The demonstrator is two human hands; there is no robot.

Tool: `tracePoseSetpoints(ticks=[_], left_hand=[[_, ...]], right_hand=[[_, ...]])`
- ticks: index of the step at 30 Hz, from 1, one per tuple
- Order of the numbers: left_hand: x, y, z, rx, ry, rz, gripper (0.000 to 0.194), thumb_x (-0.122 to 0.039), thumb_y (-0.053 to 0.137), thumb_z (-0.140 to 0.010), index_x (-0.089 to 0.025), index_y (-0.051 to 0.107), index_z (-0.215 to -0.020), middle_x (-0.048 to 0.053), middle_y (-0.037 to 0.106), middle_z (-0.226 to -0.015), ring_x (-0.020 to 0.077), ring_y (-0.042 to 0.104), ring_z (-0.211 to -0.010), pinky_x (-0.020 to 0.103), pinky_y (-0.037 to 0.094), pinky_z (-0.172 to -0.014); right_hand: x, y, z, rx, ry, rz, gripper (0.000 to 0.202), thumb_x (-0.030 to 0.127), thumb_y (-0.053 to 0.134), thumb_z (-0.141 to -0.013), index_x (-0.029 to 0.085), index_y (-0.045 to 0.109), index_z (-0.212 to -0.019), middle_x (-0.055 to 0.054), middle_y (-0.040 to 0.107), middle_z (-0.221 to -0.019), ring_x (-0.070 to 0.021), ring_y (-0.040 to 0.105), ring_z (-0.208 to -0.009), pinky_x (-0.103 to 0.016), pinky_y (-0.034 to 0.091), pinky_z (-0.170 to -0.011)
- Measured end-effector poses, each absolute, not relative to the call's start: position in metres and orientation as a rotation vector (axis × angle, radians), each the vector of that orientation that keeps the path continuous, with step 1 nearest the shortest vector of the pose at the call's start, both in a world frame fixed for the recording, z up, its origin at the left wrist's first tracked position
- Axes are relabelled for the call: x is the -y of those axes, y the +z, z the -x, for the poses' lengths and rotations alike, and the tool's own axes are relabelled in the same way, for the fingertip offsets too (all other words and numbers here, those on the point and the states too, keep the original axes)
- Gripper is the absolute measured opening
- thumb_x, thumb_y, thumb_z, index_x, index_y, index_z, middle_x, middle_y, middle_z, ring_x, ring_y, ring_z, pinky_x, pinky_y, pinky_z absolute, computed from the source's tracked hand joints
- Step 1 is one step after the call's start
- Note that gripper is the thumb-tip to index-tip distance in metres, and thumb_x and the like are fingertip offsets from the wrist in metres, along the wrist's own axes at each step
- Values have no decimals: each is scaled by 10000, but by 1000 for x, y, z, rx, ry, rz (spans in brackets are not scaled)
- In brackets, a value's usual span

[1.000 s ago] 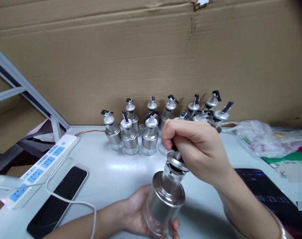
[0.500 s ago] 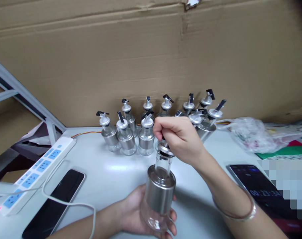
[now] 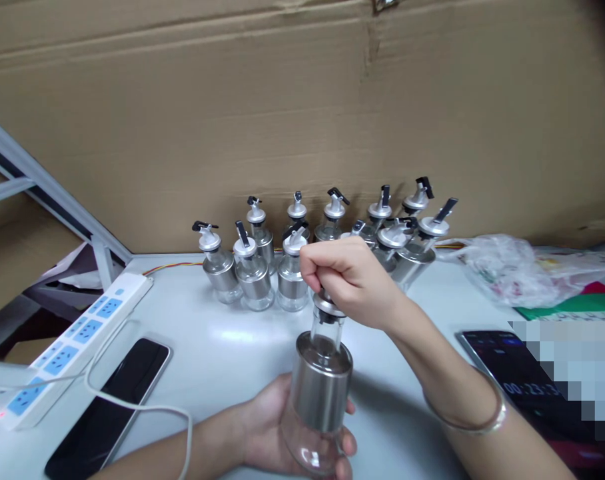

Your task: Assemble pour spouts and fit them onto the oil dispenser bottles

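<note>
A glass oil bottle with a steel sleeve (image 3: 322, 387) stands slightly tilted at the front of the table. My left hand (image 3: 270, 427) is wrapped round its lower part from behind and below, fingertips showing on the right side. At the top, my right hand (image 3: 352, 280) is closed in a fist round the pourer stopper (image 3: 327, 305); only its silver collar and dark plug show below the fist. The plug sits at the mouth of the glass neck. Behind stand several similar bottles (image 3: 255, 283) fitted with silver pourers and black flip levers.
A white power strip (image 3: 77, 347) and a phone (image 3: 112, 407) lie on the left, with a white cable (image 3: 132, 405) crossing them. To the right are another phone showing a timer (image 3: 522, 380) and a clear plastic bag (image 3: 517, 267). A cardboard wall (image 3: 282, 120) closes off the back.
My right fist has shifted slightly left on the pourer stopper. My left hand keeps its hold on the bottle, which stays nearly in place.
</note>
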State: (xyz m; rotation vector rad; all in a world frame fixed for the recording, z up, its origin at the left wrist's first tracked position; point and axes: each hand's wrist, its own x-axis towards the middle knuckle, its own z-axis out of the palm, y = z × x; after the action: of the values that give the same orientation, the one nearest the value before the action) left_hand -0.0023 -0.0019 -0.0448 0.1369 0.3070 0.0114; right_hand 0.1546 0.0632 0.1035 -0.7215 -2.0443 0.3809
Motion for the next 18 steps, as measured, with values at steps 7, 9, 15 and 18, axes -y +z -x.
tracePoseSetpoints(ticks=[7,9,15,18], left_hand=[[1,-38,0,-352,-20,-180,368,-462,606,-715,-173,613,-943,69,687,-741,225,627,-615,307,373,-614],[1,-30,0,-383,-24,-195,339,-471,596,-723,-177,617,-892,61,681,-713,212,612,-593,309,364,-620],[-1,-12,3,-436,48,-368,358,-387,490,-834,-120,601,-622,29,629,-629,140,580,-574,262,382,-612],[-2,-13,4,-397,95,-368,270,-337,535,-813,-138,599,-642,10,607,-589,145,581,-561,263,410,-601]], right_hand=[[-52,109,-143,2081,357,655,206,1,302,-596,191,356,-538,52,384,-501,-65,328,-465,-185,279,-484],[-43,111,-136,2074,317,584,227,-11,312,-640,190,377,-556,47,388,-524,-71,332,-484,-195,286,-490],[-27,100,-113,2135,316,633,221,298,433,-887,161,566,-998,-56,578,-910,-141,519,-730,-252,428,-613],[-26,94,-105,2349,332,764,462,422,497,-884,190,457,-1282,-97,558,-1038,-174,538,-779,-303,457,-665]])
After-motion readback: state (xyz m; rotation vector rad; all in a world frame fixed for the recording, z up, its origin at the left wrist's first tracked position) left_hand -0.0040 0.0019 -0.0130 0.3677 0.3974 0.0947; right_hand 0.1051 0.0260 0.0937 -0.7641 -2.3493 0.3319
